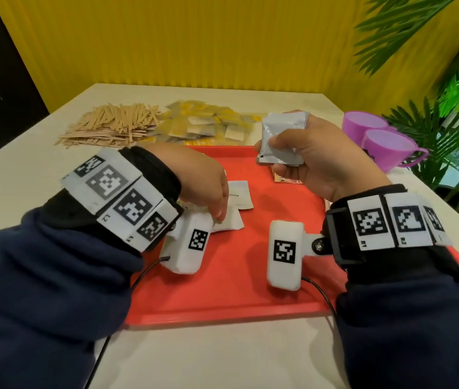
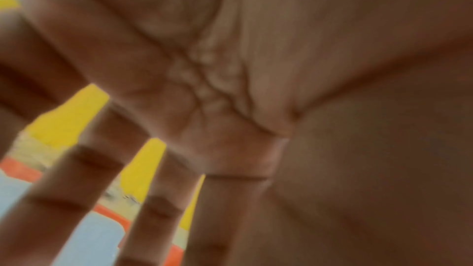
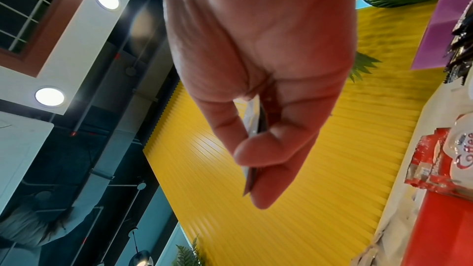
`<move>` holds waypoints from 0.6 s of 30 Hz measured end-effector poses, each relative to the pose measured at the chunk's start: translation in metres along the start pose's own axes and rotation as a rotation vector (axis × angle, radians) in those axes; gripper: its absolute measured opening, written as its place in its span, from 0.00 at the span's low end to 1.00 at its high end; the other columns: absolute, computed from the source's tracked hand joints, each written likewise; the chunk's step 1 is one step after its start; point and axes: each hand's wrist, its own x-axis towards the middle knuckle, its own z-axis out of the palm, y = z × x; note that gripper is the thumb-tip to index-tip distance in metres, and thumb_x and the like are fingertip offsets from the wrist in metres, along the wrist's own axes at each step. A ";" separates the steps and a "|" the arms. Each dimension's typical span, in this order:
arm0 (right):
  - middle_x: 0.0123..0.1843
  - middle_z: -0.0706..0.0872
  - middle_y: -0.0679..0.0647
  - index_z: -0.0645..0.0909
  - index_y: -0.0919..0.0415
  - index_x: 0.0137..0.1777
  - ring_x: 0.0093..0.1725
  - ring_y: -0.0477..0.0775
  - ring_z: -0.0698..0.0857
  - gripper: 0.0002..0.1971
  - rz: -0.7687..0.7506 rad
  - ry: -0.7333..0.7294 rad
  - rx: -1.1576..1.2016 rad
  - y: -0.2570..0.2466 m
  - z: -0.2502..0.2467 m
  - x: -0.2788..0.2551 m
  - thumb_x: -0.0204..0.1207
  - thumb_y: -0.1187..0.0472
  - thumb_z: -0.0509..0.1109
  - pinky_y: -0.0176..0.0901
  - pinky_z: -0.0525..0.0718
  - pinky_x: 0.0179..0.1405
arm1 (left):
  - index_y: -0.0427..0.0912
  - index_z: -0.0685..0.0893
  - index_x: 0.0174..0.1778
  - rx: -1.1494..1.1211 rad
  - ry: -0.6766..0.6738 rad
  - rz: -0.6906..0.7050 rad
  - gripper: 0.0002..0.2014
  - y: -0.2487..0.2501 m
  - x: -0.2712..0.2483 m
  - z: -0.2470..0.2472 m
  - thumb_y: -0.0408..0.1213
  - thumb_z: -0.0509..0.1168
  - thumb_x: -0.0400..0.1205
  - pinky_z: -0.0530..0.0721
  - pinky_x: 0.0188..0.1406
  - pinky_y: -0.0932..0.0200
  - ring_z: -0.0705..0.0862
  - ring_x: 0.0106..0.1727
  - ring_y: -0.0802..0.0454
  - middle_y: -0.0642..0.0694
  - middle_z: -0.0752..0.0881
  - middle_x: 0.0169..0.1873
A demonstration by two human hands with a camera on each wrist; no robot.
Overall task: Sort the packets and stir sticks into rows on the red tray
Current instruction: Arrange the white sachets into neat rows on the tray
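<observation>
We are placing packets on the red tray (image 1: 222,290). Our right hand (image 1: 321,161) pinches a grey packet (image 1: 281,136) above the tray's far side. Our left hand (image 1: 203,183) presses flat fingers on white packets (image 1: 239,195). Next, we think, the grey one goes down in its own row

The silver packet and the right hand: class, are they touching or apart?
Touching. The head view shows the right hand gripping the silver packet, thumb across its front; the right wrist view shows it pinched edge-on.
</observation>
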 end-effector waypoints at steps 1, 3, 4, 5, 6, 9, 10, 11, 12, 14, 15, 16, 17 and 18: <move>0.39 0.85 0.56 0.74 0.55 0.49 0.40 0.57 0.85 0.12 0.000 -0.001 0.001 0.000 0.000 0.000 0.76 0.74 0.61 0.32 0.77 0.20 | 0.59 0.86 0.37 0.023 -0.013 0.008 0.10 -0.001 0.001 0.000 0.40 0.65 0.79 0.77 0.64 0.56 0.80 0.60 0.56 0.61 0.84 0.54; 0.40 0.85 0.56 0.74 0.56 0.50 0.41 0.57 0.85 0.11 -0.001 -0.007 0.001 0.000 0.001 0.000 0.76 0.74 0.61 0.32 0.77 0.21 | 0.59 0.87 0.40 0.047 -0.044 0.029 0.10 -0.004 0.002 0.000 0.39 0.63 0.80 0.75 0.66 0.56 0.78 0.63 0.58 0.61 0.82 0.60; 0.40 0.85 0.56 0.74 0.56 0.50 0.41 0.57 0.85 0.11 -0.001 -0.009 0.001 0.000 0.001 0.000 0.76 0.73 0.61 0.32 0.77 0.21 | 0.59 0.88 0.41 0.047 -0.054 0.037 0.11 -0.005 0.002 0.000 0.38 0.63 0.80 0.75 0.64 0.58 0.79 0.61 0.59 0.61 0.82 0.60; 0.40 0.85 0.56 0.74 0.56 0.51 0.41 0.57 0.85 0.11 0.001 -0.009 0.001 -0.001 0.001 0.000 0.76 0.73 0.62 0.32 0.77 0.21 | 0.58 0.87 0.41 0.040 -0.057 0.044 0.10 -0.006 0.002 0.000 0.38 0.64 0.80 0.76 0.59 0.61 0.80 0.56 0.62 0.61 0.83 0.58; 0.40 0.85 0.56 0.74 0.56 0.52 0.41 0.57 0.85 0.12 0.003 -0.008 0.001 -0.001 0.001 0.000 0.76 0.73 0.62 0.32 0.77 0.21 | 0.58 0.87 0.42 0.035 -0.056 0.052 0.09 -0.006 0.003 0.000 0.39 0.64 0.80 0.76 0.53 0.63 0.80 0.50 0.63 0.61 0.84 0.55; 0.42 0.85 0.57 0.74 0.57 0.55 0.42 0.57 0.85 0.12 0.013 -0.008 0.001 0.000 0.001 0.000 0.76 0.73 0.62 0.32 0.78 0.21 | 0.57 0.87 0.46 0.022 -0.034 0.072 0.07 -0.007 0.003 -0.001 0.39 0.66 0.79 0.75 0.49 0.65 0.80 0.44 0.65 0.60 0.86 0.47; 0.43 0.85 0.57 0.75 0.57 0.56 0.43 0.57 0.85 0.13 0.015 -0.007 -0.003 0.000 0.000 0.001 0.76 0.72 0.62 0.32 0.78 0.22 | 0.57 0.88 0.45 0.003 -0.011 0.078 0.07 -0.008 0.003 -0.002 0.40 0.67 0.79 0.75 0.49 0.65 0.80 0.45 0.65 0.60 0.87 0.46; 0.43 0.85 0.57 0.75 0.57 0.57 0.43 0.57 0.85 0.13 0.017 -0.007 -0.008 0.000 0.000 0.001 0.76 0.72 0.62 0.33 0.78 0.23 | 0.57 0.88 0.44 -0.029 0.017 0.082 0.06 -0.009 0.002 -0.003 0.40 0.68 0.78 0.75 0.48 0.65 0.81 0.44 0.64 0.61 0.87 0.43; 0.43 0.85 0.57 0.75 0.57 0.57 0.43 0.56 0.85 0.13 0.018 -0.007 -0.012 0.000 0.000 0.001 0.76 0.72 0.62 0.33 0.79 0.23 | 0.57 0.88 0.42 -0.070 0.049 0.088 0.05 -0.010 0.001 -0.005 0.40 0.69 0.77 0.75 0.45 0.64 0.81 0.42 0.65 0.62 0.88 0.39; 0.40 0.85 0.56 0.77 0.57 0.55 0.41 0.56 0.85 0.13 0.021 -0.018 -0.012 0.000 -0.001 0.001 0.76 0.73 0.61 0.35 0.80 0.24 | 0.57 0.88 0.38 -0.147 0.128 0.103 0.07 -0.013 -0.002 -0.009 0.38 0.71 0.76 0.72 0.36 0.66 0.80 0.33 0.70 0.66 0.86 0.28; 0.39 0.85 0.56 0.77 0.58 0.55 0.40 0.56 0.85 0.13 0.025 -0.023 -0.008 0.000 -0.001 0.001 0.76 0.73 0.61 0.35 0.80 0.24 | 0.57 0.88 0.36 -0.189 0.184 0.109 0.08 -0.014 -0.002 -0.011 0.36 0.71 0.75 0.70 0.33 0.66 0.79 0.29 0.72 0.67 0.85 0.25; 0.39 0.85 0.57 0.77 0.58 0.56 0.40 0.56 0.85 0.13 0.031 -0.026 -0.004 0.001 0.000 0.001 0.76 0.74 0.61 0.35 0.80 0.23 | 0.56 0.87 0.35 -0.245 0.251 0.112 0.10 -0.016 -0.003 -0.013 0.34 0.71 0.75 0.71 0.31 0.67 0.79 0.27 0.72 0.65 0.85 0.24; 0.41 0.84 0.59 0.77 0.59 0.56 0.40 0.57 0.85 0.14 0.039 -0.030 -0.005 0.001 0.001 0.001 0.76 0.74 0.61 0.34 0.80 0.22 | 0.54 0.86 0.34 -0.315 0.323 0.116 0.10 -0.018 -0.003 -0.014 0.32 0.71 0.75 0.73 0.30 0.69 0.79 0.27 0.70 0.61 0.86 0.26; 0.43 0.84 0.60 0.77 0.59 0.57 0.40 0.57 0.85 0.14 0.048 -0.038 -0.016 0.002 0.001 0.001 0.76 0.74 0.60 0.34 0.80 0.22 | 0.52 0.85 0.33 -0.390 0.393 0.123 0.10 -0.019 -0.002 -0.015 0.30 0.71 0.75 0.75 0.30 0.71 0.79 0.27 0.68 0.57 0.85 0.28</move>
